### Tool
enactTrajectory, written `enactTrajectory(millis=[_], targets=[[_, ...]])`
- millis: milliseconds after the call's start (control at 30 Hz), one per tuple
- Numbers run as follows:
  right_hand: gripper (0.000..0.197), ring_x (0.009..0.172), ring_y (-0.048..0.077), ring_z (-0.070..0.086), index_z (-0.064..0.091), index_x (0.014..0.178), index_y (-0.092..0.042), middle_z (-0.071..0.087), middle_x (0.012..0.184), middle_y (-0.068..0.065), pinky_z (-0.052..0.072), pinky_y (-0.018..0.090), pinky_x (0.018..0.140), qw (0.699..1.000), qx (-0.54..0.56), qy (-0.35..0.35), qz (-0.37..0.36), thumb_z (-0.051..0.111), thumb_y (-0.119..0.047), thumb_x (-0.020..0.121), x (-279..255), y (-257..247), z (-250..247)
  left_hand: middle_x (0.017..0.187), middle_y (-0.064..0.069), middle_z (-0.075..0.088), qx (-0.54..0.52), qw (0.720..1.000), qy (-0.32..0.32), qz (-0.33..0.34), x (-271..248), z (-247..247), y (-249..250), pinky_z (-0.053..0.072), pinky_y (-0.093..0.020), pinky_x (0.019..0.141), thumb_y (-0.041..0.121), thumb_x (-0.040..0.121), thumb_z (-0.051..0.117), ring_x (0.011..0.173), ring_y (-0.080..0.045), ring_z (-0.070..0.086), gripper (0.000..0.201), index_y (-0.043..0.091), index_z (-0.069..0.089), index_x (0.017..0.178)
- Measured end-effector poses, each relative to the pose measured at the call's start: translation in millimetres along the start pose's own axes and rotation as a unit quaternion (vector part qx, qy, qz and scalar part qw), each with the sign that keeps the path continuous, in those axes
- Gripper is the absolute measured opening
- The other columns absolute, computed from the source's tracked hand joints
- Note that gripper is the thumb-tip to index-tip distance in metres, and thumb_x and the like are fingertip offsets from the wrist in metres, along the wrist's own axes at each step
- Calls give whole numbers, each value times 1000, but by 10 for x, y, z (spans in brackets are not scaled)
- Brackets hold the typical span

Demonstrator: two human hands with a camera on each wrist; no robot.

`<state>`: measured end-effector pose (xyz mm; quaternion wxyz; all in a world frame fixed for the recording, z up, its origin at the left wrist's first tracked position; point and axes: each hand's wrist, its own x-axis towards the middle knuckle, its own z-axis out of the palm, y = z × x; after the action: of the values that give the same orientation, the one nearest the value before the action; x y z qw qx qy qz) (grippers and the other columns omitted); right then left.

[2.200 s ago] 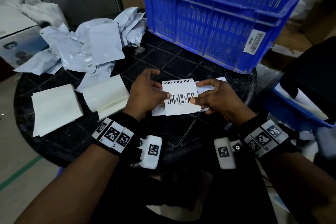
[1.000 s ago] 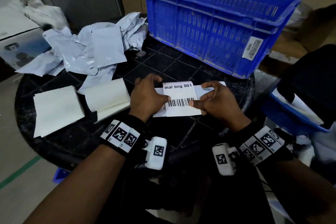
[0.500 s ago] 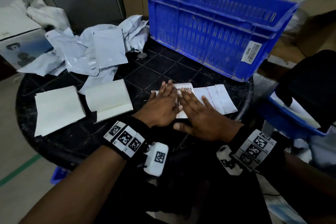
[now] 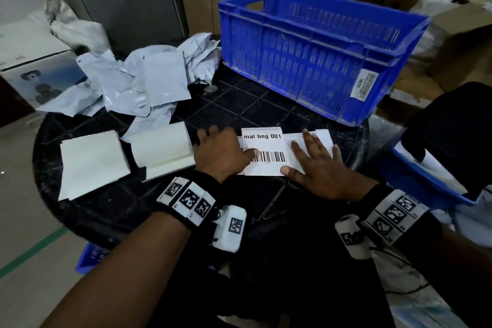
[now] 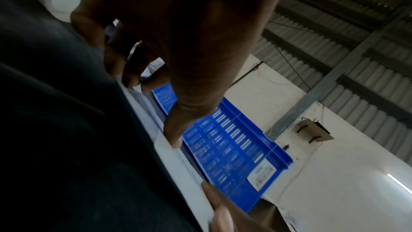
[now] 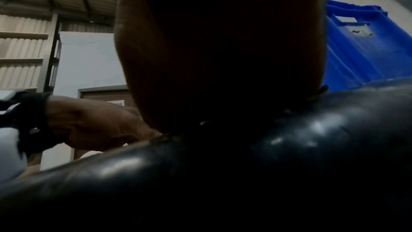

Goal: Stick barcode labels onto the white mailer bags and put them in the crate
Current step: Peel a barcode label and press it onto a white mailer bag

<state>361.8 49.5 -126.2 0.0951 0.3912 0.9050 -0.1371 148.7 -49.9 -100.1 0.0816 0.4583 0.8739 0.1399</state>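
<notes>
Both hands now lie flat at lower centre of the head view, the left hand point(image 4: 222, 153) and right hand point(image 4: 316, 165) no longer pinching the barcode label point(image 4: 263, 152) but pressing it, fingers straight, onto the mailer bag point(image 4: 323, 138), so sticking looks nearly done. The blue crate point(image 4: 306, 66) waits upper right; its inside is hidden and the right wrist view is mostly dark.
</notes>
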Motion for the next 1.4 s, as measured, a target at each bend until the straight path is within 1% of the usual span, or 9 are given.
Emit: enactTrajectory(millis=[200, 533, 733, 833, 967, 1067, 1167, 1267, 1400], targets=[[119, 157, 20, -18, -7, 164, -23, -14, 172, 7, -7, 59, 124, 999, 30, 36, -5, 7, -93, 69, -49, 28, 70, 97, -8, 75, -171, 984, -16, -42, 158, -19, -97, 58, -42, 82, 64, 48, 86, 94, -28, 72, 73, 14, 76, 100], [113, 154, 33, 20, 24, 162, -18, 42, 160, 3, 21, 57, 123, 955, 176, 228, -67, 47, -87, 75, 54, 47, -368, 70, 8, 65, -336, 938, 53, 71, -148, -178, -253, 46, -32, 62, 30, 55, 98, 58, -9, 51, 42, 26, 66, 82], [70, 101, 1, 68, 57, 142, -26, 74, 90, -17, 51, 27, 98, 906, 286, 276, -148, 89, -27, 80, -101, -149, -769, 86, -5, 79, -489, 867, 37, 84, -420, -464, -305, 56, -33, 69, 15, 78, 87, 73, -14, 69, 27, -2, 69, 90], [50, 87, -4, 72, 72, 121, -24, 77, 84, -14, 58, 33, 93, 896, 300, 277, -173, 92, -22, 75, -200, -226, -841, 94, -16, 78, -575, 816, 33, 35, -443, -556, -343, 57, -44, 78, 18, 81, 84, 82, -26, 70, 30, -6, 70, 92], [55, 93, -12, 68, 69, 121, -27, 76, 77, -18, 48, 14, 95, 883, 315, 305, -170, 94, -23, 72, -307, -288, -870, 91, -12, 77, -651, 758, 34, -18, -496, -654, -302, 59, -30, 68, 15, 87, 78, 72, -19, 70, 24, -2, 75, 103], [64, 118, -5, 61, 59, 126, -35, 75, 79, -23, 46, 33, 108, 877, 302, 324, -185, 93, -25, 74, -353, -331, -942, 88, -14, 74, -666, 743, 44, -53, -497, -682, -316, 57, -27, 62, 15, 90, 75, 71, -23, 67, 13, 5, 77, 97], [75, 117, -2, 61, 49, 135, -38, 74, 81, -23, 50, 36, 105, 884, 282, 325, -186, 91, -22, 76, -393, -336, -1006, 93, -12, 72, -593, 786, 176, 8, -529, -702, -391, 54, -37, 72, 11, 93, 71, 81, -24, 65, 10, 9, 75, 102], [87, 106, -4, 65, 42, 147, -36, 75, 81, -21, 52, 33, 101, 894, 256, 319, -183, 90, -19, 77, -413, -339, -1042, 107, -4, 72, -320, 837, 374, 238, -781, -865, -299, 52, -32, 88, 12, 94, 73, 98, -10, 67, 12, 10, 74, 106], [98, 114, 15, 64, 30, 157, -33, 72, 83, -24, 52, 47, 100, 906, 201, 307, -210, 88, -20, 79, -400, -421, -1033, 119, 0, 73, -50, 821, 366, 435, -807, -922, -69, 48, -52, 94, 25, 96, 73, 115, -27, 67, 22, 13, 78, 113]])
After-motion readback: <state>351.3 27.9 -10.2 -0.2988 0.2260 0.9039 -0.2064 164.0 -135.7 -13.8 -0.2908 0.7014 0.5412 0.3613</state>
